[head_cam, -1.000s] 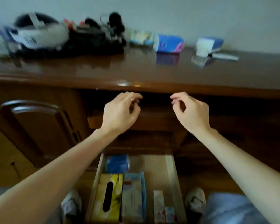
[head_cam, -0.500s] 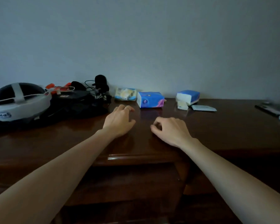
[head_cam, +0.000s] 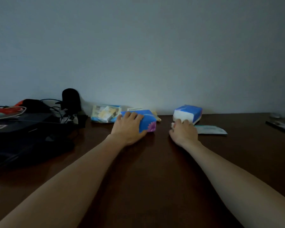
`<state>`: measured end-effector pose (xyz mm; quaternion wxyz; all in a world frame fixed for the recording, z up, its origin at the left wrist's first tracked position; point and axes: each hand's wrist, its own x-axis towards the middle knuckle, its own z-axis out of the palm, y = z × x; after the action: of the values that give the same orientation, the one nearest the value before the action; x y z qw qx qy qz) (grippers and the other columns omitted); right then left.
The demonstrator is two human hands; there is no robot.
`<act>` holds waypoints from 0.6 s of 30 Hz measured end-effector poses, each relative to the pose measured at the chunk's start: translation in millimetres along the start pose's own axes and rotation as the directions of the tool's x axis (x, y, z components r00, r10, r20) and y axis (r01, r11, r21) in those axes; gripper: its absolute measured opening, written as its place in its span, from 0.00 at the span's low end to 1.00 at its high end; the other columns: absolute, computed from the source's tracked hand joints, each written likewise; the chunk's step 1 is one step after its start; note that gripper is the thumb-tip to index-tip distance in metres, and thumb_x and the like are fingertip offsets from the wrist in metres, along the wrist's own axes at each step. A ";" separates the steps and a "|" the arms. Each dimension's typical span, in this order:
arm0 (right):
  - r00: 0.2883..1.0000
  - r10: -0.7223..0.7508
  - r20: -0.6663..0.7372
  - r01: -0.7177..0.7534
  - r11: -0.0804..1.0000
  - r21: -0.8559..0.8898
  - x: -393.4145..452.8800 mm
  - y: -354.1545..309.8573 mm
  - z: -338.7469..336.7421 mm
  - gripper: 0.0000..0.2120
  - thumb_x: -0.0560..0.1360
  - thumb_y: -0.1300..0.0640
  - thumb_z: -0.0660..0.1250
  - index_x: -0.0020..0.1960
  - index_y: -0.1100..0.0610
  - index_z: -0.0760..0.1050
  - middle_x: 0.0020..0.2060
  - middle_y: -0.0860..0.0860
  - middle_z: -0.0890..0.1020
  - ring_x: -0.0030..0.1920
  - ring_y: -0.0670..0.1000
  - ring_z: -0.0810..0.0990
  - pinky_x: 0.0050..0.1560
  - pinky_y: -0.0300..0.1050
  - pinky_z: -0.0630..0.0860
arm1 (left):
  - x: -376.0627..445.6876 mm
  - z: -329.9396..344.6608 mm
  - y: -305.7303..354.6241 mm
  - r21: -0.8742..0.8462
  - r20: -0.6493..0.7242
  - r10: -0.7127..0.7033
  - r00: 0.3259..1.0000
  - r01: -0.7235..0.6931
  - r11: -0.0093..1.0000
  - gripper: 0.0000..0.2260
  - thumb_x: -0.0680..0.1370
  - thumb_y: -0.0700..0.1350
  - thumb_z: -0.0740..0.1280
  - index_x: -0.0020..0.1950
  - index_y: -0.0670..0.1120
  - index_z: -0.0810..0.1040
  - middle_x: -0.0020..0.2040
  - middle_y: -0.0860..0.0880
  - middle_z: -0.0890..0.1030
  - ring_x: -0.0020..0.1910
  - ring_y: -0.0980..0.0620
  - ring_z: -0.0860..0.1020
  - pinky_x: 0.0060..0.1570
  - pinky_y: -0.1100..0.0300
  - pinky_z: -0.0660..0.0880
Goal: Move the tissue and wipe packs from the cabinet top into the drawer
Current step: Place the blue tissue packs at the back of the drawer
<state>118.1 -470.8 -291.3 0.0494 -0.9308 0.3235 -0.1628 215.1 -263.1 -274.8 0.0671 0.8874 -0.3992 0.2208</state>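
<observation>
Head view: left hand [head_cam: 127,129] draped over blue tissue pack [head_cam: 147,123], fingers [head_cam: 132,116] curled across its top, long axis running left-right on counter [head_cam: 155,162]. Right hand [head_cam: 184,131] pinching small white pack [head_cam: 177,125] before second blue pack [head_cam: 187,113]. Drawer unseen.

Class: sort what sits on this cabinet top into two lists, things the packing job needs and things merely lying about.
Job: blue-and-purple tissue pack under left hand; blue-and-white tissue pack; small white pack at right hand; flat wipe sachet; yellow-and-blue pack.

Lying about: black bag; cables; microphone.
</observation>
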 end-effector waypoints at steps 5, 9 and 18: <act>0.992 -0.124 0.024 0.118 0.977 0.177 15.1 -33.4 6.4 0.24 0.76 0.45 0.66 0.68 0.52 0.68 0.64 0.56 0.72 0.63 0.61 0.76 0.55 0.55 0.76 | -11.6 -6.7 -47.8 0.015 -0.193 -0.033 0.981 0.037 0.999 0.24 0.72 0.67 0.60 0.54 0.49 0.74 0.51 0.47 0.76 0.53 0.44 0.75 0.52 0.49 0.71; 0.985 -0.171 0.002 0.165 0.949 0.269 33.2 -55.7 4.2 0.26 0.78 0.53 0.60 0.75 0.47 0.63 0.70 0.56 0.67 0.69 0.61 0.71 0.63 0.56 0.72 | -30.6 -10.9 -69.3 0.001 -0.227 -0.138 0.964 0.142 0.990 0.33 0.70 0.76 0.55 0.52 0.48 0.75 0.49 0.50 0.75 0.52 0.47 0.75 0.43 0.51 0.74; 0.859 -0.484 0.165 0.468 0.874 0.130 34.2 -115.9 18.0 0.27 0.78 0.46 0.57 0.77 0.39 0.64 0.78 0.52 0.66 0.75 0.60 0.67 0.72 0.59 0.67 | -40.4 -17.6 -68.1 0.035 -0.177 -0.257 0.950 0.266 0.963 0.46 0.67 0.82 0.46 0.61 0.50 0.80 0.56 0.47 0.74 0.60 0.46 0.72 0.52 0.49 0.75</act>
<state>217.3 -401.2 -276.2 0.0784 -0.9901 0.0699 -0.0928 235.9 -184.6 -273.1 0.1038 0.9118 -0.2643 0.2967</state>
